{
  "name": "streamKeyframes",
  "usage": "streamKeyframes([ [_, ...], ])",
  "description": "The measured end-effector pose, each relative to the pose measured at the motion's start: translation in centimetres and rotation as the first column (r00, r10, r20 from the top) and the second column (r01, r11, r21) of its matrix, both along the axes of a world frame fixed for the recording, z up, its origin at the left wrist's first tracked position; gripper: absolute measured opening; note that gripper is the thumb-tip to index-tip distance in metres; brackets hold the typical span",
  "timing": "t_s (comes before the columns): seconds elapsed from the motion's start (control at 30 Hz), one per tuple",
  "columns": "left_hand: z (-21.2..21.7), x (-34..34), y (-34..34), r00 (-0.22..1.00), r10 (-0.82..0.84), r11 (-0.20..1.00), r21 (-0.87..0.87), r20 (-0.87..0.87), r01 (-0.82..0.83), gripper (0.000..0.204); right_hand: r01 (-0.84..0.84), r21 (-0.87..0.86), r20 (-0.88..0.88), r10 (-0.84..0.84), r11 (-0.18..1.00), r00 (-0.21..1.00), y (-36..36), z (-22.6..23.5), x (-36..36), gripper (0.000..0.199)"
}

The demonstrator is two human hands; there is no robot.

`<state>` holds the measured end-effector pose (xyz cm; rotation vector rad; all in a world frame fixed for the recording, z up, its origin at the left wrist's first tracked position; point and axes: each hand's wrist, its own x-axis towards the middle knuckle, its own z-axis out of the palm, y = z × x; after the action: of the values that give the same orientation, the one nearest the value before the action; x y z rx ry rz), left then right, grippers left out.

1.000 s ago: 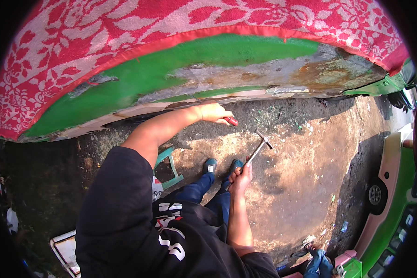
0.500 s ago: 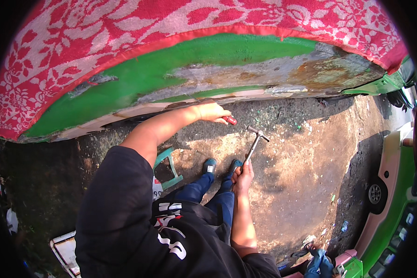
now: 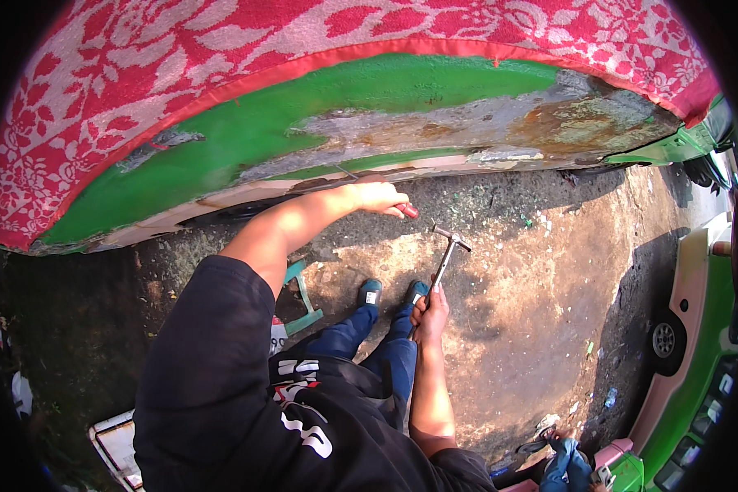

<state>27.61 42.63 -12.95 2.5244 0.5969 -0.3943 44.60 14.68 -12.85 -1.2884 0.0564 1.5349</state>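
My left hand (image 3: 379,198) is closed around a red-handled tool (image 3: 408,211) beside the lower edge of a green body panel (image 3: 279,115). A thin metal shaft shows on the far side of this hand, against the panel; whether its tip touches the metal I cannot tell. Bare grey metal and rust show along the panel where paint is gone. Lower and to the right, my right hand (image 3: 431,312) grips a hammer (image 3: 444,264) by its handle. The slim metal head points away from me, apart from both the red handle and the panel.
A red and white floral cloth (image 3: 344,29) covers the panel's top. By my feet stands a green stool-like frame (image 3: 305,303). A green and pink vehicle (image 3: 672,361) is at the right. Another person's legs (image 3: 566,466) show at the lower right. Debris dots the ground (image 3: 533,312).
The hammer has tipped slightly to the left. My left hand has turned a little, and the thin shaft now shows beyond it against the panel.
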Motion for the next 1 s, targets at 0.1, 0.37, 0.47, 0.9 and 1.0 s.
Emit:
streamKeyframes([
  [0.1, 0.1, -0.2, -0.3, 0.998, -0.031, 1.0, -0.003, -0.058, 0.031, 0.036, -0.017, -0.017, 0.021, 0.017, 1.0, 1.0, 0.1, -0.8, -0.1, 0.035],
  [0.37, -0.1, -0.6, -0.5, 0.981, -0.114, 0.993, -0.059, -0.155, 0.106, 0.042, -0.08, -0.08, -0.061, 0.076, 0.994, 0.995, 1.2, -3.5, -2.0, 0.034],
  [0.47, 0.0, -0.6, -0.5, 0.986, -0.095, 0.994, -0.059, -0.136, 0.088, 0.042, 0.117, -0.11, -0.137, -0.132, 0.987, 0.982, 1.4, -2.9, -3.6, 0.034],
  [0.9, -0.5, -1.4, 0.0, 0.986, -0.116, 0.993, -0.044, -0.12, 0.112, 0.039, -0.066, -0.069, -0.138, 0.056, 0.995, 0.989, 0.5, -2.3, -4.6, 0.032],
  [1.0, -1.2, -1.5, -0.4, 0.993, -0.098, 0.994, -0.051, -0.066, 0.095, 0.04, 0.151, -0.117, -0.186, -0.171, 0.982, 0.967, 0.8, -2.8, -3.9, 0.034],
])
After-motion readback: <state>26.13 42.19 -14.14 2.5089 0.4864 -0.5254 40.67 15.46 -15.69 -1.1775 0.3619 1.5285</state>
